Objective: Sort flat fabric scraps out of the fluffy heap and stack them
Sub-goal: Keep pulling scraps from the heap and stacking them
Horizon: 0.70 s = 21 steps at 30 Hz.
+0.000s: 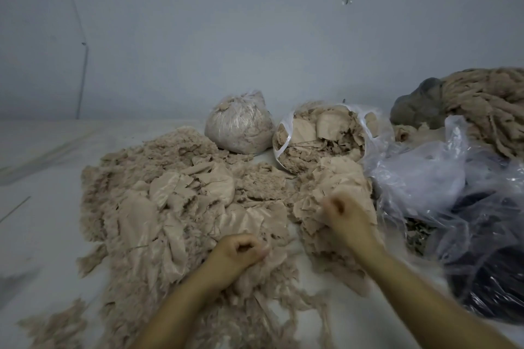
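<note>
Right now your left hand (241,249) sits at the near edge of the fluffy heap (147,207), its fingers curled tight into the beige stuff; whether they pinch a flat scrap or only fluff is hard to tell, since the knuckles cover the grip. Your right hand (344,211) is blurred, fingers bunched on the stack of flat fabric scraps (331,187) lying to the right of the heap, just in front of the open plastic bag (317,136) of scraps. Behind the heap stands a tied bag (238,127) of fluff. At the right, crumpled clear plastic (442,178) hides something dark beneath it, and a rope-like beige bundle (487,105) runs off the frame edge. All rests on a white floor (42,207).
</note>
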### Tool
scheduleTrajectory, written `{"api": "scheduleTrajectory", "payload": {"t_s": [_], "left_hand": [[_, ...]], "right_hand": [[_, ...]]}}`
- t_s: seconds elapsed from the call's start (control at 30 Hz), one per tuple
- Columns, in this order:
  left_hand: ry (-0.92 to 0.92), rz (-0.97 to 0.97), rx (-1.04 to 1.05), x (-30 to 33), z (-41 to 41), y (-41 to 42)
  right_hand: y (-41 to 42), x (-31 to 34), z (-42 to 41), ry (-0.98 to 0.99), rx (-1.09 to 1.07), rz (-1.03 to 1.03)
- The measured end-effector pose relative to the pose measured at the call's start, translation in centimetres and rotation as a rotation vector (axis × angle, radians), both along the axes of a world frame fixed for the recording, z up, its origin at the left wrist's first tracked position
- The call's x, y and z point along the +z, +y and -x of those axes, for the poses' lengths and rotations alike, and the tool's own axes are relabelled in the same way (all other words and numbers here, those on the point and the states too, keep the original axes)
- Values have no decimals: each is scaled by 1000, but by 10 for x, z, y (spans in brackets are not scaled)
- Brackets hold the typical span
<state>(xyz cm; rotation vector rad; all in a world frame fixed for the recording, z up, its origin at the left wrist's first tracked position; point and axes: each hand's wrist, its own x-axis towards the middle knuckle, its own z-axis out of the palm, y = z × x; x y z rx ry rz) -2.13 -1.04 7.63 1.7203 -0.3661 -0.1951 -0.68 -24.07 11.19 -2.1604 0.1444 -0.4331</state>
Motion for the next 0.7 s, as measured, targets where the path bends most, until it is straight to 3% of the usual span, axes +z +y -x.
{"api": "scheduleTrajectory", "payload": {"t_s": [0.07, 0.13, 0.23, 0.33, 0.4, 0.5, 0.7], "left_hand": [[126, 58, -46, -1, 2, -7], [81, -5, 2, -4, -1, -12], [-144, -278, 143, -10, -8, -13], [-131, -413, 138, -12, -8, -9], [31, -314, 98, -11, -9, -7], [218, 9, -10, -8, -8, -5], [176, 236, 2, 1, -6, -14]], "right_hand": [[28, -33, 15, 255, 204, -6], [43, -58, 20, 387, 226, 42], [54, -67, 21, 331, 251, -217], [55, -60, 23, 174, 362, -321], [53, -53, 26, 129, 441, -500], [42, -47, 27, 91, 464, -685], [33, -46, 33, 75, 501, -681]]}}
